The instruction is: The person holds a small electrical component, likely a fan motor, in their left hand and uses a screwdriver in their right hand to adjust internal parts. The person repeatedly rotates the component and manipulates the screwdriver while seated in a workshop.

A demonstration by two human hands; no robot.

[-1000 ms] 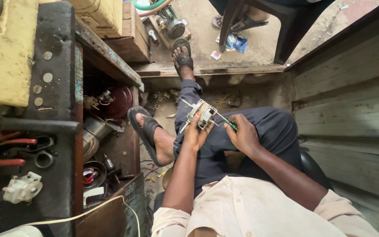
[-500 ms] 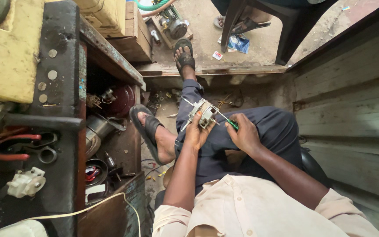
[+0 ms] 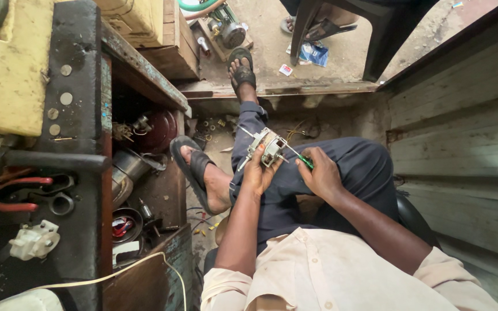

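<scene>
Underfoot: bare, dusty concrete floor (image 3: 272,34), with a step of worn wood across the doorway ahead of my knees.
Room: a cramped nook; grey plank wall (image 3: 462,144) close on my right, dark workbench (image 3: 79,115) close on my left.
Surface: the workbench top is black and grimy; red-handled pliers (image 3: 10,206) and a small white plastic part (image 3: 33,241) lie on it, and a pale cord (image 3: 105,276) trails off its front edge.
Shelves below: open compartments crammed with a dark red round housing (image 3: 159,129), a metal can (image 3: 123,173) and loose wires.
Seat: I sit with dark trousers, my left leg crossed so the sandal (image 3: 194,173) points at the shelves, my other foot out on the step.
Left hand (image 3: 257,175): fingers closed around the small motor (image 3: 267,147), holding it up over my thigh, its shaft sticking out at both ends.
Right hand (image 3: 321,173): fingers pinched on the green-handled screwdriver (image 3: 304,161), its tip against the motor's side.
Beyond the step: a small engine-like unit (image 3: 229,31), a blue wrapper (image 3: 313,53), and the dark legs of a chair (image 3: 376,40) with another person's sandalled feet beside it.
In the way: my crossed leg sits between the motor and the shelves; the wall hems my right elbow.
</scene>
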